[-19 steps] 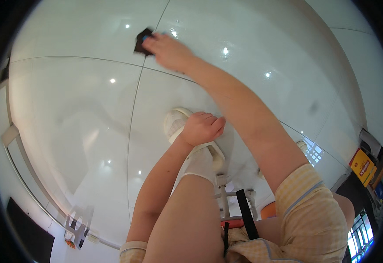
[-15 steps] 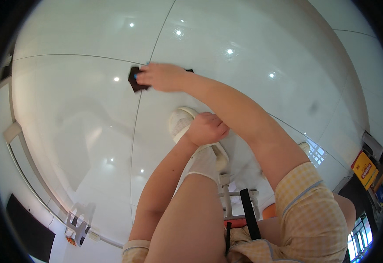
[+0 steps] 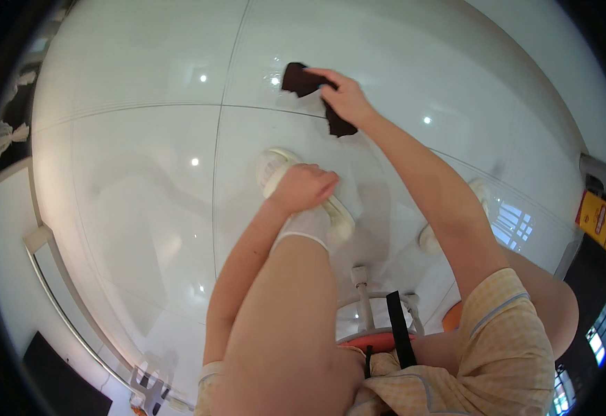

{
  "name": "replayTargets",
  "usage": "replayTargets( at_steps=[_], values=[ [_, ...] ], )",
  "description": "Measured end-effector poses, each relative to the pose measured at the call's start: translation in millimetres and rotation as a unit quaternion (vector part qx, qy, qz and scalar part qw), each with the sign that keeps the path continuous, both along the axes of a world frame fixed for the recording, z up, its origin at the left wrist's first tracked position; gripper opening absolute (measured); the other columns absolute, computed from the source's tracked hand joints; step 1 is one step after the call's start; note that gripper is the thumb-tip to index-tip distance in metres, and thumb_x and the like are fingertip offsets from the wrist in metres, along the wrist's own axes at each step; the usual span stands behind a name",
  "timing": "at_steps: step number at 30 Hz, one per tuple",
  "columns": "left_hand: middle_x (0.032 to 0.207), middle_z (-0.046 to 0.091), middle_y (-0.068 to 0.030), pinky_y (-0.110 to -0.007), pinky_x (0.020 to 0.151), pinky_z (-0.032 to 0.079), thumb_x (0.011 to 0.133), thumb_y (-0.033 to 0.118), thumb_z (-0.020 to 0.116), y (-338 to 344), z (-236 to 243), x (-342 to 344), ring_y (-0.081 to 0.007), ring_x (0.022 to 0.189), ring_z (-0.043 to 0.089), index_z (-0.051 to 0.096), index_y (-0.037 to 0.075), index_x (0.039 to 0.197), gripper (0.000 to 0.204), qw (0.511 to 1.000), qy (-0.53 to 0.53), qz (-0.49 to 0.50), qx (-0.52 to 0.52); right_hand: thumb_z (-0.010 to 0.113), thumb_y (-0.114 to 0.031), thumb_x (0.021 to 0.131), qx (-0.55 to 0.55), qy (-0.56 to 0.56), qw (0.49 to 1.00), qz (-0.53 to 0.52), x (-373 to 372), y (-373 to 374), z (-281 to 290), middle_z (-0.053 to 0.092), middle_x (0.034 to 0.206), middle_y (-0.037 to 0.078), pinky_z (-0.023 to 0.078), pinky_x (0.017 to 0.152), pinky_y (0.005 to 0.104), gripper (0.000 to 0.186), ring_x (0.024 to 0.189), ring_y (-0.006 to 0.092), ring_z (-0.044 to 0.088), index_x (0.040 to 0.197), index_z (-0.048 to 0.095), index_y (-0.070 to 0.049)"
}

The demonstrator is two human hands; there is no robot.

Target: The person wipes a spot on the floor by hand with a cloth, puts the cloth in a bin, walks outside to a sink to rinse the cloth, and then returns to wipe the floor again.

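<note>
My right hand (image 3: 344,96) reaches far out over the glossy white tiled floor (image 3: 143,229), its fingers closed on a dark brown cloth (image 3: 301,80). One end of the cloth spreads left of the fingers, and another hangs out below the palm. My left hand (image 3: 305,187) is held over my left shoe (image 3: 270,168), in front of the shin. Its fingers are curled in, and whatever they may hold is hidden.
I sit low on a seat with a reddish edge (image 3: 379,341) and pale legs. My right shoe (image 3: 430,239) is planted to the right. A metal-railed white fixture (image 3: 60,291) runs along the left. A yellow box (image 3: 597,219) stands at the right.
My right hand has swept the cloth rightward and slightly farther away across the floor; more of the cloth shows. My left hand has shifted slightly left, and the whole view has moved a little.
</note>
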State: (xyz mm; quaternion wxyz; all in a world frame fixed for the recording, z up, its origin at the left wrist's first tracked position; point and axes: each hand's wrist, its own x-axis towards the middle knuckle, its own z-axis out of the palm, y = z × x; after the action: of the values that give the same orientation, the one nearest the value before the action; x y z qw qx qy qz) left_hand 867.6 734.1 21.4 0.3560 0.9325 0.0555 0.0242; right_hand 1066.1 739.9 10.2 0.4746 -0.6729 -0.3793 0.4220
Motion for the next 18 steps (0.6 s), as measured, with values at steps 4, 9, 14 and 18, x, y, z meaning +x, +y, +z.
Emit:
replayTargets(
  at_steps=[4,9,14,18],
  values=[
    [0.074,0.059,-0.0076,-0.038,0.063,0.045,0.078,0.017,0.054,15,26,-6,-0.0259,0.075,0.055,0.06,0.008,0.085,0.012,0.992,0.12,-0.021,0.023,0.043,-0.005,0.081,-0.003,0.033,0.989,-0.146,50,-72,27,0.053,0.079,0.0,0.041,0.06,0.023,0.036,0.066,0.009,0.046,0.115,0.053,-0.009],
    [0.088,0.059,-0.0051,-0.037,0.068,0.047,0.079,0.019,0.054,31,103,-26,-0.0257,0.08,0.056,0.06,0.01,0.088,0.014,0.985,0.112,0.029,0.127,0.045,-0.009,0.08,-0.002,0.106,0.953,-0.284,63,-149,47,0.058,0.092,0.005,0.043,0.071,0.027,0.034,0.079,0.0136,0.051,0.113,0.054,-0.005],
    [0.094,0.058,-0.0048,-0.036,0.071,0.047,0.081,0.021,0.054,17,146,-40,-0.025,0.083,0.057,0.06,0.011,0.09,0.016,0.964,0.206,0.094,0.142,0.045,-0.01,0.08,0.029,0.155,0.9,-0.405,50,-207,30,0.058,0.095,0.007,0.043,0.073,0.0292,0.034,0.083,0.0165,0.053,0.113,0.054,-0.004],
    [0.095,0.057,-0.0043,-0.034,0.068,0.047,0.082,0.02,0.051,-2,118,-52,-0.0234,0.079,0.058,0.059,0.011,0.09,0.014,0.98,0.153,0.103,0.079,0.046,-0.012,0.081,-0.03,0.118,0.899,-0.421,39,-236,22,0.058,0.097,0.008,0.045,0.073,0.0315,0.034,0.083,0.0189,0.054,0.113,0.053,-0.005]
  ],
)
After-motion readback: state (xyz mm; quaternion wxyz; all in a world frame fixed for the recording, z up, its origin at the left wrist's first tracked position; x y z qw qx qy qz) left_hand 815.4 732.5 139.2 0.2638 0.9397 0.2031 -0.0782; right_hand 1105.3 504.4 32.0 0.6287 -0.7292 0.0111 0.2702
